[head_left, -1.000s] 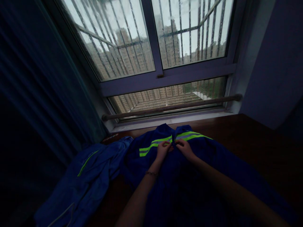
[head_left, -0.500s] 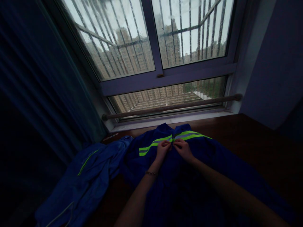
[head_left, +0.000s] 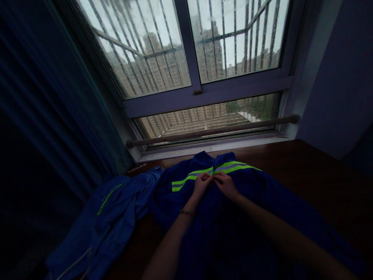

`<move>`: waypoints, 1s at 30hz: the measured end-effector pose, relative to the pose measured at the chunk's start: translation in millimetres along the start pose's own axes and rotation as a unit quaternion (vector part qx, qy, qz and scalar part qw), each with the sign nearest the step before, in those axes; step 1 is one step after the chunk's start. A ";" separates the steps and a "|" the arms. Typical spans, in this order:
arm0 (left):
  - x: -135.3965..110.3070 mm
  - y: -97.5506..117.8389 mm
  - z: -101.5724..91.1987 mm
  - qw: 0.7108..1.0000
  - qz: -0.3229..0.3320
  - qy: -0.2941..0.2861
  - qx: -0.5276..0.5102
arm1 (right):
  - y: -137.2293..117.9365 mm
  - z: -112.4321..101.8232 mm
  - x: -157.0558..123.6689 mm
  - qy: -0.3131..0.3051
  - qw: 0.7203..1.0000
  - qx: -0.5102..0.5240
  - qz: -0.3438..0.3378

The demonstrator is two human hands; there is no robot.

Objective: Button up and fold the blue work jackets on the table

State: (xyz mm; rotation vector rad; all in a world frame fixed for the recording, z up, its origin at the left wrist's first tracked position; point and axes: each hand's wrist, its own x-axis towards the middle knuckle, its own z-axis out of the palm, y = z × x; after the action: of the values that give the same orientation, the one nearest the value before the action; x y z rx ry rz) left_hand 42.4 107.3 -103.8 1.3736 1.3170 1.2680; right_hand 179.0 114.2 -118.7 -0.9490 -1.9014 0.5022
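Note:
A dark blue jacket (head_left: 256, 190) with yellow-green and grey reflective stripes lies spread out, collar toward the window. At the middle of its front, just under the stripes, my left hand (head_left: 201, 183) pinches the front edge. My right hand (head_left: 225, 184) pinches the facing edge, its fingertips close against those of the left. Whether a button or another fastener sits between the fingers is too dark and small to make out. Above the hands the front parts slightly toward the collar. A bracelet circles my left wrist.
Left of the jacket lies a crumpled lighter blue garment (head_left: 116, 210) with a yellow-green line and a pale cord. Both rest on a dark brown wooden surface (head_left: 287, 155). Behind it are a barred window and a horizontal rail (head_left: 210, 132). A blue curtain (head_left: 67, 97) hangs at left.
My left hand has shifted slightly to the right, bringing the fingertips of both hands closer together at the jacket front. Everything else looks the same apart from a slight camera shift.

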 end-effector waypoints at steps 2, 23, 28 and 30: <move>0.8 -1.3 0.0 1.000 -0.007 0.004 -0.001 | 1.4 1.0 -0.2 -0.007 1.000 -0.006 0.005; 8.2 -18.8 -2.8 0.992 -0.070 0.048 -0.090 | -2.1 4.2 -4.2 -0.016 1.000 0.010 -0.013; 8.9 -19.2 -3.2 0.990 -0.065 0.053 -0.114 | -2.1 4.0 -3.2 -0.016 1.000 0.010 -0.004; 8.2 -18.4 -3.2 0.989 -0.063 0.050 -0.122 | -1.9 4.6 -3.5 -0.024 1.000 0.007 0.002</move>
State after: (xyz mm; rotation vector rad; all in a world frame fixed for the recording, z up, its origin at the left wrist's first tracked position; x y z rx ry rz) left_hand 35.9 117.2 -120.4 1.0532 1.2481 1.3751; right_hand 175.1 110.5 -121.7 -0.9392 -1.9380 0.5443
